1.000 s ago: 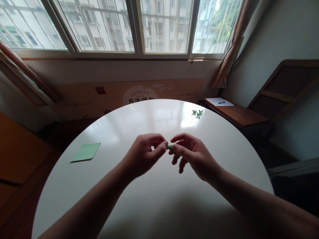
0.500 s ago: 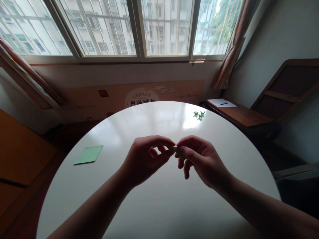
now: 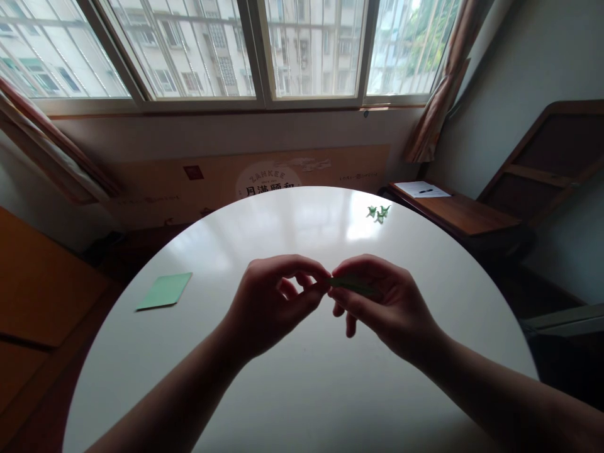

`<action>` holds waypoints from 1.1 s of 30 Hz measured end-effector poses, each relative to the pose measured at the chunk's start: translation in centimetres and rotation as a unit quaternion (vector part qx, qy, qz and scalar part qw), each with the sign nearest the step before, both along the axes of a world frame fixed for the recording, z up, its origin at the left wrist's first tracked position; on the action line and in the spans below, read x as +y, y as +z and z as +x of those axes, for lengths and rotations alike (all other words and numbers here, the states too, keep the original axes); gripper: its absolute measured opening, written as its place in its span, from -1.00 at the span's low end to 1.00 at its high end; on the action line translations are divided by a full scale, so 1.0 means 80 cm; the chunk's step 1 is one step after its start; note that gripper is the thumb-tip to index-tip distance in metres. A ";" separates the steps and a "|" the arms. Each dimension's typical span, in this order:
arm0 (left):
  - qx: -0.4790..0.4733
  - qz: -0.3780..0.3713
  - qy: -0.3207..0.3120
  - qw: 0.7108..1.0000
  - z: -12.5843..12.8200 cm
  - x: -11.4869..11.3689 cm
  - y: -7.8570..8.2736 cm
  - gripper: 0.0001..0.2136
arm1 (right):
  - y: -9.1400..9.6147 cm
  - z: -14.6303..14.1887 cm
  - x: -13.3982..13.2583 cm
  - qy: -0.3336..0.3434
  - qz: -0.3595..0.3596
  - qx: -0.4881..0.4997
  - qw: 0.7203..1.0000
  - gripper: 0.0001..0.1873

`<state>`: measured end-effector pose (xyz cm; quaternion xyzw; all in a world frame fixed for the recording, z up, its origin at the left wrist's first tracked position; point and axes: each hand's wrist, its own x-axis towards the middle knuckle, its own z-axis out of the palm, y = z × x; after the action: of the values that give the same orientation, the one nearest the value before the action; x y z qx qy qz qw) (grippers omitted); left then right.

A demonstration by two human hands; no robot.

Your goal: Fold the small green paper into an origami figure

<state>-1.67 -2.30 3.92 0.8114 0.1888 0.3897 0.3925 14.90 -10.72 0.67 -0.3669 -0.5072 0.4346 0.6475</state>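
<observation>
Above the middle of a round white table [image 3: 302, 390], my left hand [image 3: 274, 302] and my right hand [image 3: 382, 305] meet fingertip to fingertip. Both pinch a small folded piece of green paper [image 3: 349, 284], which lies mostly along my right fingers. My left thumb and forefinger close on its left tip. A flat stack of green paper squares [image 3: 164, 290] lies on the table to the left. Small folded green paper figures [image 3: 378, 212] sit near the far right rim.
A wooden side table [image 3: 457, 214] with a white sheet and pen [image 3: 422, 189] stands at the right, beside a dark wooden chair frame [image 3: 547, 170]. A printed cardboard panel [image 3: 245, 179] leans under the window. Orange wooden furniture [image 3: 33, 283] is at the left.
Both hands stayed together over the table's middle. The green piece has turned flatter between my right fingers, and my left pinch has shifted slightly along its tip.
</observation>
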 end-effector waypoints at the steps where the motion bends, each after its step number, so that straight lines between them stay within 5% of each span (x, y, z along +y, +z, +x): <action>1: 0.000 0.002 0.003 1.000 0.000 0.000 0.000 -0.94 | 0.000 0.000 0.000 -0.003 0.002 -0.002 1.000 -0.79; 8: -0.005 0.012 0.017 1.000 0.001 -0.002 -0.001 -0.94 | -0.001 -0.001 0.002 -0.010 0.007 -0.001 1.000 -0.80; 20: 0.021 -0.075 0.020 0.997 0.004 -0.007 -0.001 -0.96 | -0.003 -0.001 0.003 -0.025 0.001 -0.002 1.000 -0.86; 33: -0.006 -0.108 0.026 0.994 0.001 -0.001 0.004 -0.87 | -0.006 0.004 0.007 0.000 -0.053 0.095 0.994 -0.88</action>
<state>-1.62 -2.39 4.20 0.7570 0.2484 0.3815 0.4688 15.20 -10.14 0.21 -0.3571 -0.4196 0.4941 0.6725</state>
